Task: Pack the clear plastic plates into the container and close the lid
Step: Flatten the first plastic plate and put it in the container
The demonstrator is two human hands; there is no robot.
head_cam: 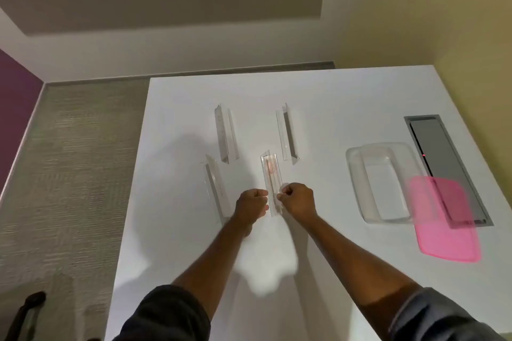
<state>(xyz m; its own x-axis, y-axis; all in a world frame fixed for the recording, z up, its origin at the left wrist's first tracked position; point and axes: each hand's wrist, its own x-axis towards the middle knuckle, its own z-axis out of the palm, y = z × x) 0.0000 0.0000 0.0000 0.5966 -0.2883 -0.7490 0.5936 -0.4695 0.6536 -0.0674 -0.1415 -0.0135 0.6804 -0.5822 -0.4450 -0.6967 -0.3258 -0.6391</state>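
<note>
Near the middle of the frame, my left hand and my right hand are curled on either side of 1 long clear plastic plate, each pinching its near end between thumb and fingertips, so both grips are closed on that same piece. It runs away from me up the white table, and something pinkish shows through its far half, too blurred to identify. 3 more clear plates lie on the table apart from it: 1 just left of my left hand, 1 further up and left of centre, and 1 up and right of centre; all 3 look angled or folded along their length. At the right of the frame, well apart from my hands, sits the open clear container, empty as far as I can see. Its pink lid lies just beside it, lower right, overlapping the near end of a grey metal recess set into the tabletop. Dark sleeves cover my upper arms at the bottom edge.
</note>
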